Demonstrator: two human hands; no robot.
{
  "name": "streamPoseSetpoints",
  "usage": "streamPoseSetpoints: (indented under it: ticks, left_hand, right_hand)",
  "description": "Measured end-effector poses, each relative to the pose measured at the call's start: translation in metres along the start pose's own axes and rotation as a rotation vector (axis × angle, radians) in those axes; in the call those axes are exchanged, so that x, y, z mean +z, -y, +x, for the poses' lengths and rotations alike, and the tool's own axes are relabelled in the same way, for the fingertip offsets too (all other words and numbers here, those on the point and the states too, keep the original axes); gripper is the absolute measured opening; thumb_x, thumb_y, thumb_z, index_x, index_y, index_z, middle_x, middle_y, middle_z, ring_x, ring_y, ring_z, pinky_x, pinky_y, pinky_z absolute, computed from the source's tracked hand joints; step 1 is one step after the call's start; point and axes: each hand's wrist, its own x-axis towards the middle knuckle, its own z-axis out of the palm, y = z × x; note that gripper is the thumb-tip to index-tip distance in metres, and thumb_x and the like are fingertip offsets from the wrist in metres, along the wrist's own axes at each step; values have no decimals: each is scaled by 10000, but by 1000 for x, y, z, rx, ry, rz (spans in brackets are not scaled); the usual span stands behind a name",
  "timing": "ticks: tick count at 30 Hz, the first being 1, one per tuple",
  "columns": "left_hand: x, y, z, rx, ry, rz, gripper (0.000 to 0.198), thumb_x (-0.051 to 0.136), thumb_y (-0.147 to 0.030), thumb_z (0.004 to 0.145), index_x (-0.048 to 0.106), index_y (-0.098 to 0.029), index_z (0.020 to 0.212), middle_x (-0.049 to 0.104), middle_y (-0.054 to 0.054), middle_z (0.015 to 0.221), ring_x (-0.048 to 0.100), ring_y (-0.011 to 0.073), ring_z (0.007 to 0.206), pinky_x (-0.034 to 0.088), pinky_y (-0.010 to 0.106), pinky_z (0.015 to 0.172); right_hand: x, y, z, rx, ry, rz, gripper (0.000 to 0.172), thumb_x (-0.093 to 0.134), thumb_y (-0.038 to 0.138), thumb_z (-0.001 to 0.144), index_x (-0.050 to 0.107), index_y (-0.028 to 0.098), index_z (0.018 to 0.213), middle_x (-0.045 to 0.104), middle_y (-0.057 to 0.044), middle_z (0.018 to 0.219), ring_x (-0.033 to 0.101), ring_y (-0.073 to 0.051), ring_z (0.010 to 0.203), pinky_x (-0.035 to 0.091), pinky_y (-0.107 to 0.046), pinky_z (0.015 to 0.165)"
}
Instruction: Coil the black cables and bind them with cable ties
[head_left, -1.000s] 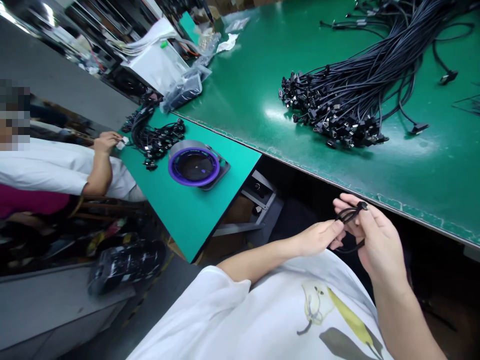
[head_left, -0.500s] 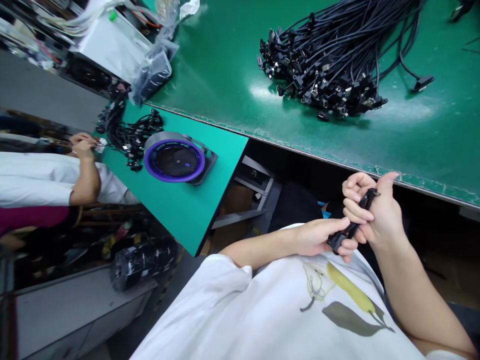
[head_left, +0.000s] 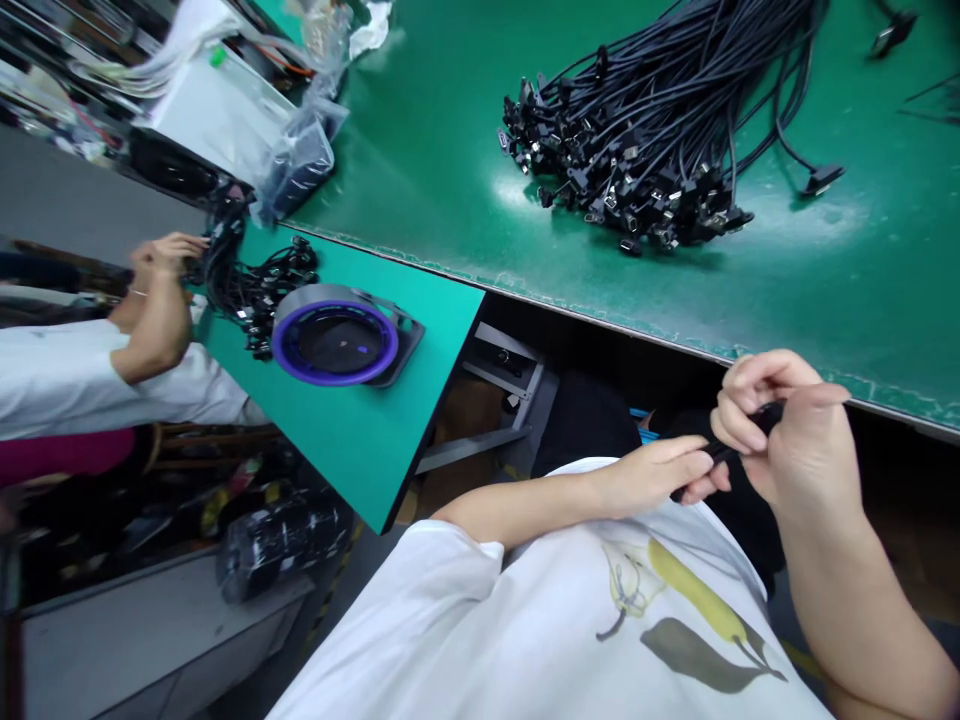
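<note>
While the left hand [head_left: 664, 475] and right hand [head_left: 799, 435] grip a black cable [head_left: 723, 451] at four o'clock, fingers [head_left: 739, 430] curled, I see a bundle [head_left: 675, 120] at one.

Over on the smaller green surface [head_left: 367, 435] stands a round device [head_left: 335, 338] with a purple rim. Past it I see a white box [head_left: 217, 115] with a bright green spot, a filled clear plastic bag [head_left: 304, 165] just beside it, and a crumpled white scrap [head_left: 371, 28]. A gray metal frame [head_left: 472, 450] shows underneath; farther left lies a bundle [head_left: 281, 540] in shiny dark wrapping.
</note>
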Motion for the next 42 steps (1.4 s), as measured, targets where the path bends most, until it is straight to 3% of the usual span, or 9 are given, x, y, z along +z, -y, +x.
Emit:
streamPoseSetpoints:
  ticks: [3, 8, 11, 13, 16, 20, 22, 26, 42]
  left_hand:
    - [1, -4, 4, -70, 87, -144, 497, 592, -597, 835, 616, -105, 904, 418, -29, 660, 393, 82, 592, 297, 252, 587]
    - [3, -8, 14, -204, 44, -265, 519, 765, -537, 683, 647, -82, 902, 553, 37, 714, 527, 126, 634, 377, 275, 643]
    - [6, -13, 19, -185, 20, -146, 514, 737, -567, 695, 651, -81, 839, 521, 11, 622, 461, 103, 566, 328, 261, 610]
    - [8, -18, 19, -127, -13, -5, 487, 685, -577, 745, 644, -94, 794, 488, -7, 586, 413, 95, 556, 294, 254, 606]
    - [4, -30, 14, -63, -109, 167, 428, 605, -533, 830, 636, -108, 784, 457, -21, 584, 374, 95, 571, 266, 252, 613]
    - [-5, -39, 11, -13, -204, 173, 397, 577, -515, 859, 608, -125, 792, 412, -42, 571, 308, 88, 556, 218, 256, 591]
    - [-5, -38, 13, -17, -195, 144, 386, 574, -508, 866, 599, -129, 797, 400, -46, 570, 290, 86, 552, 202, 258, 584]
    - [2, -35, 18, -24, -164, 152, 387, 549, -500, 888, 598, -124, 810, 418, -36, 570, 301, 92, 566, 207, 265, 593]
    - [10, -29, 18, 57, -172, 3, 354, 575, -476, 886, 586, -126, 828, 364, -53, 577, 265, 76, 558, 193, 252, 571]
  right_hand:
    - [-1, 10, 1, 18, 8, 68, 412, 551, 574, 913, 592, 186, 781, 294, 52, 611, 190, -17, 382, 150, -162, 343]
    - [-1, 11, 4, 105, 8, 178, 376, 508, 482, 960, 543, 180, 739, 271, 66, 586, 115, -14, 374, 138, -132, 314]
    - [-6, 13, -1, 103, 3, 22, 318, 492, 428, 973, 538, 185, 772, 315, 66, 576, 195, -21, 356, 186, -138, 330]
    - [-18, 27, -2, 38, 131, -295, 287, 477, 423, 981, 594, 196, 849, 458, 26, 637, 424, -65, 446, 375, -185, 425]
    - [-62, 76, 9, -230, 239, -940, 270, 490, 417, 978, 676, 221, 980, 633, -58, 947, 614, -174, 889, 495, -312, 814]
    - [-162, 155, 55, -575, -380, -1663, 270, 500, 326, 980, 675, 197, 1141, 630, -102, 1150, 550, -194, 1088, 374, -329, 977]
    - [-212, 178, 87, -497, -567, -1904, 389, 455, 351, 998, 615, 124, 1269, 583, -173, 1212, 514, -206, 1127, 373, -322, 925]
    - [-264, 183, 130, -391, -545, -2025, 276, 583, 314, 925, 714, 93, 1025, 614, -156, 1073, 512, -181, 948, 357, -294, 810]
    - [-225, 166, 79, -385, -1020, -1869, 308, 431, 398, 980, 602, 193, 1133, 531, -33, 687, 221, -118, 536, 178, -312, 601]
